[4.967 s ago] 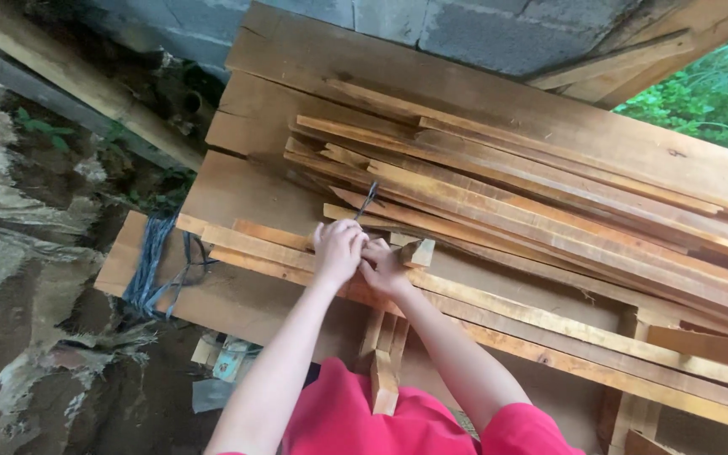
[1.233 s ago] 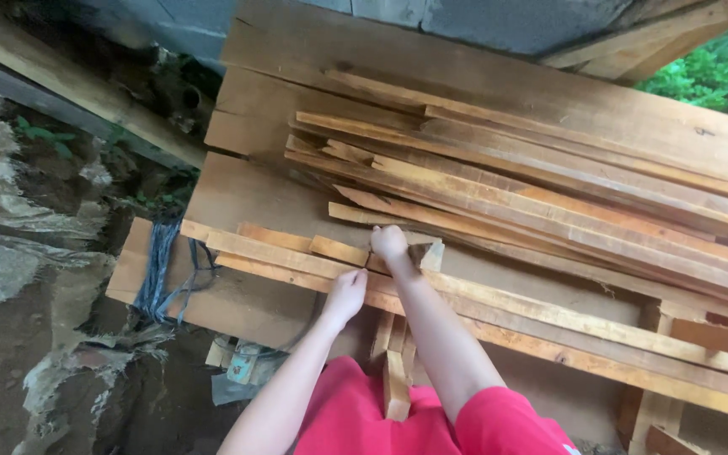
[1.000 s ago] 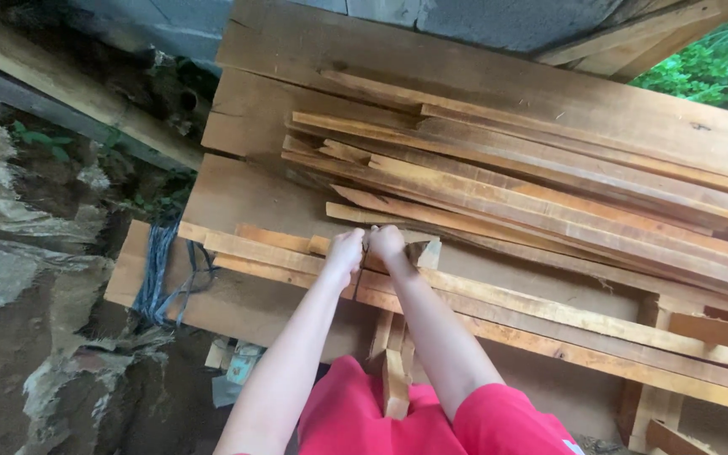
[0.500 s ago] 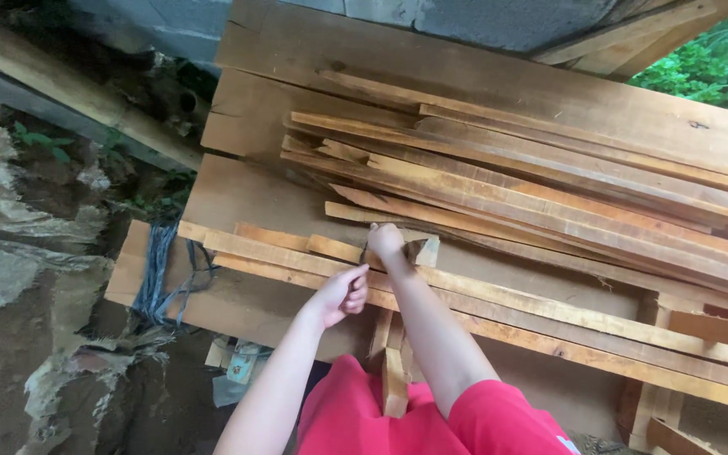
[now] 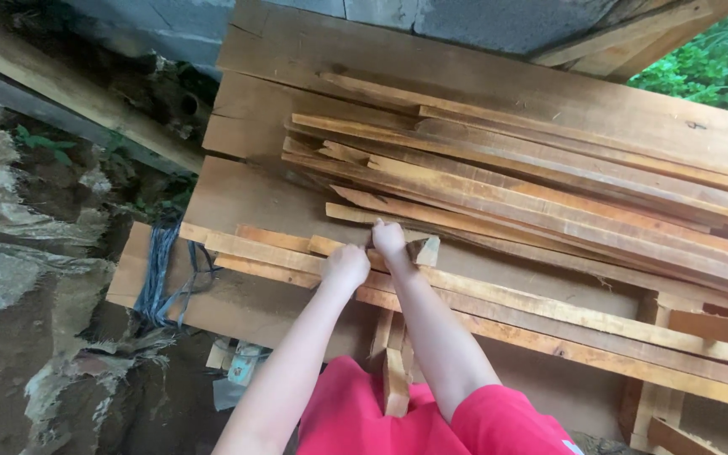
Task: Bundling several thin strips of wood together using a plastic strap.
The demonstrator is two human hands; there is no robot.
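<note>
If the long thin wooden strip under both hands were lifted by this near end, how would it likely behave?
The long thin wooden strip would probably sag and lever heavily, being long and slender. Its rough sawn surface likely grips rather than slips. The left hand and right hand rest near one end.

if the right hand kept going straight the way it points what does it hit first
Probably the thin slat just beyond the right hand, at the near edge of the stacked strips; depth is hard to judge from above.
</note>
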